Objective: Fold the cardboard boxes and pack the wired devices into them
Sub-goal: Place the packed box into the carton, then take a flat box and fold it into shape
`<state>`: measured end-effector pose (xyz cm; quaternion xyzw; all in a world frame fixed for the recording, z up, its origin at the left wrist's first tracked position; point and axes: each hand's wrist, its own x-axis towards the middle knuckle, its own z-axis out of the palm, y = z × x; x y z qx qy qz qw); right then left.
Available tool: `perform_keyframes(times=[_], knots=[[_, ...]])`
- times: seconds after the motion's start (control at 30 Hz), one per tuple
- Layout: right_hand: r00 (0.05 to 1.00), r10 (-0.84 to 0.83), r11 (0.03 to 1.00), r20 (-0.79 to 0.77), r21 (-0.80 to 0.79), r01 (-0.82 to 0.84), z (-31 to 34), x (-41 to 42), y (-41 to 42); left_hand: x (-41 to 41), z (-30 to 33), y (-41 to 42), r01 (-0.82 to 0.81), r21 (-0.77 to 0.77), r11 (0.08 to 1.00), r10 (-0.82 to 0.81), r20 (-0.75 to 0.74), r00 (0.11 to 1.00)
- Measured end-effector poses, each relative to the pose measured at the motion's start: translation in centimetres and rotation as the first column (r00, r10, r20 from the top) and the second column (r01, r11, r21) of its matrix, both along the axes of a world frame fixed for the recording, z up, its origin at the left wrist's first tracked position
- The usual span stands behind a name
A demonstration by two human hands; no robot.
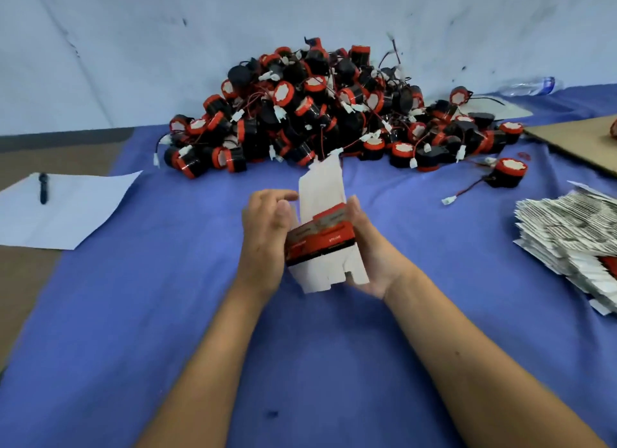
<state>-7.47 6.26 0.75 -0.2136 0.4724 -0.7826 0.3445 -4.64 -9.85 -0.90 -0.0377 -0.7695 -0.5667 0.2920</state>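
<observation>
I see both hands raised over the blue-covered table (167, 314), working one small cardboard box (322, 243) between them. The box is printed red, black and grey, with white flaps sticking out at both ends: a long flap pointing away from me toward the pile, shorter notched ones pointing back toward me. My left hand (267, 240) is at the box's left side with its thumb lying against the upper corner and its fingers loosely curved around the far edge; I read that as a grip on the box, though the fingertips are blurred. My right hand (370, 250) cups the box from the right and underneath, fingers wrapped behind it and the thumb up along the right edge.

Beyond the box, against the pale back wall, lies a big heap of wired devices (334, 113), round black bodies with red caps, thin red and black leads and white plugs. One stray device (507, 173) sits apart at the heap's right edge, its lead trailing toward me. On the right is a stack of flat unfolded boxes (571, 240), and a brown cardboard sheet (577, 140) behind it. At far left a white sheet of paper (66, 210) carries a dark pen (43, 187). A clear plastic bottle (531, 86) lies by the wall at upper right
</observation>
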Motion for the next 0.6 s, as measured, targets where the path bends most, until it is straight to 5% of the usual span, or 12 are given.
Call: perform_keyframes(times=[0.23, 0.6], knots=[[0.999, -0.003, 0.997, 0.04, -0.072, 0.006, -0.8, 0.6, -1.0, 0.7, -0.3, 0.7, -0.258, -0.089, 0.962, 0.242, -0.16, 0.957], [0.999, -0.033, 0.994, 0.014, -0.101, 0.034, -0.4, 0.8, -0.9, 1.5, 0.6, 1.2, -0.063, -0.072, 0.995, 0.054, -0.12, 0.991]])
